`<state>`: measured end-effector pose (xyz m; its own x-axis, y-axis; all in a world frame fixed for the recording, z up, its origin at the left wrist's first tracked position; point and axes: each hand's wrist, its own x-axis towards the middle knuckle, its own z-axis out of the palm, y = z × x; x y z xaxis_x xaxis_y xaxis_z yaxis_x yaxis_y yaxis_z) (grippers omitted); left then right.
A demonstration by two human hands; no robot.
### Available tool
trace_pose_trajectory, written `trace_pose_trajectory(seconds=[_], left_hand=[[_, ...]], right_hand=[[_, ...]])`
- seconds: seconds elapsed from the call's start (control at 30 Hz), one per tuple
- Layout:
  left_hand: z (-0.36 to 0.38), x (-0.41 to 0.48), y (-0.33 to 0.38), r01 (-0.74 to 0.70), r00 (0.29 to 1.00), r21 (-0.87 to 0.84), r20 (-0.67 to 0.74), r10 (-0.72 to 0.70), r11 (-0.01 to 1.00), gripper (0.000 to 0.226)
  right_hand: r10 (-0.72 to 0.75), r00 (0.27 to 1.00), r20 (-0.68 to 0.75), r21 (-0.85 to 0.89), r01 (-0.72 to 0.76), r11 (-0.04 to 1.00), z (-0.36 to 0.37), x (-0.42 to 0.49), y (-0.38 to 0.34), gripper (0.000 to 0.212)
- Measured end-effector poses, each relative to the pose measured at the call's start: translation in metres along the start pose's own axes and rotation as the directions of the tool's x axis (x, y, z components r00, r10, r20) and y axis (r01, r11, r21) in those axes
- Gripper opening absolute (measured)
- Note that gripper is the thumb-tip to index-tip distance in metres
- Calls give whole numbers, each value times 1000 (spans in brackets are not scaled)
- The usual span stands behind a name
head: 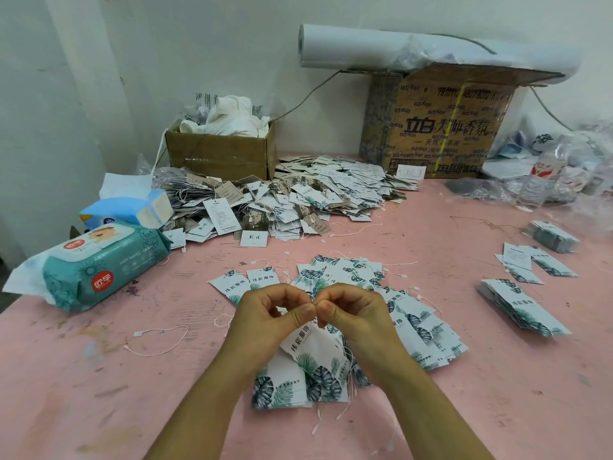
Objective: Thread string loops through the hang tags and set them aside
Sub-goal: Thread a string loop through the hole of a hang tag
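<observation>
While both hands meet over the middle of the pink worktop [497, 393], a hang tag [308, 343] hangs tilted just below the fingertips, white with green leaf print and dark lettering.

- Left hand [268, 313]: fingers curled, thumb and forefinger pinching the tag's top edge.
- Right hand [351, 313]: fingers curled the same way, thumb tip touching the left thumb tip, pinching at the same spot. Whether a string lies between the fingertips is too fine to tell.
- Under and behind the hands: a loose spread of matching tags [414, 323], running from mid-worktop toward the near edge. Thin strings [335, 416] trail out of its near side.
- Left of the hands, apart from them: one string loop [159, 340] lying on bare worktop.
- Toward the right edge: a neat stack of tags [524, 307], a smaller stack [550, 235] farther back, and a few loose tags between them.
- Along the far edge: a big heap of mixed tags [298, 197] with strings on them, touching a small cardboard box [219, 154] stuffed with white cloth.
- Far right corner: a large printed carton [441, 127] with a white roll [365, 46] lying across its top.
- Left edge: a teal pack of wet wipes [99, 270], and a blue tissue pack [132, 210] just behind it.
</observation>
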<state>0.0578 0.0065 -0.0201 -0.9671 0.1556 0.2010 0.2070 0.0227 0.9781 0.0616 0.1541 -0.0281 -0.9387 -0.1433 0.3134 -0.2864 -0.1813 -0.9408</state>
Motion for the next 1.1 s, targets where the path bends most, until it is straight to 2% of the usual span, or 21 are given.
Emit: trace_pose_trajectory(seconds=[0.2, 0.47, 0.67, 0.77, 0.9, 0.97, 1.1], left_hand=[[-1, 1, -1, -7, 999, -36, 43, 9, 999, 6], [-2, 2, -5, -28, 999, -40, 43, 30, 999, 14], [0, 2, -10, -6, 1000, -23, 14, 6, 1000, 15], [2, 4, -11, -11, 1000, -11, -4, 11, 1000, 7], [4, 3, -9, -5, 999, -87, -38, 2, 996, 12], [4, 2, -6, -12, 998, -167, -63, 1, 986, 12], [1, 4, -3, 1, 994, -478, -93, -52, 879, 11]], right_hand=[[-4, 1000, 10, -18, 4, 1000, 0, 0, -1, 7], [-15, 1000, 8, -4, 15, 1000, 1, 0, -2, 8], [-40, 995, -96, -50, 36, 998, 5, 1, 0, 8], [-17, 996, -88, -73, 10, 997, 7, 2, 1, 13], [8, 1000, 4, -304, -6, 953, 2, 1, 4, 39], [84, 993, 87, -456, -35, 889, -3, 0, 5, 49], [226, 959, 172, -602, -79, 794, -9, -1, 6, 54]])
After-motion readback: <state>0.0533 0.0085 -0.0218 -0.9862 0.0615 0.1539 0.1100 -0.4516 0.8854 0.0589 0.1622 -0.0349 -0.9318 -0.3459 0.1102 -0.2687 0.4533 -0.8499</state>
